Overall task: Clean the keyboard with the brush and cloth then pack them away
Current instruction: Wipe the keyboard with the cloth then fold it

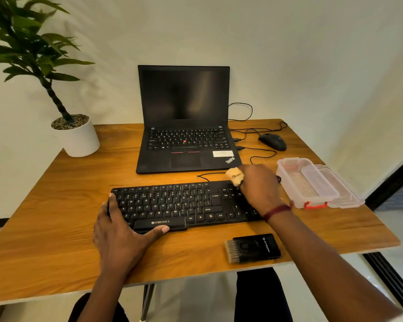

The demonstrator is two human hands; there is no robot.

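- Keyboard (172,205) lies flat at the middle of the wooden tabletop (56,205).
- Clear plastic box (312,182) sits near the keyboard's right end.
- Left grip (119,231) rests spread on the keyboard's left end, thumb along its front edge.
- Right grip (261,189) pinches a pale bunched cloth (235,175) over the keyboard's far right corner.
- Brush (254,247) lies near the tabletop's front edge, touching neither grip.
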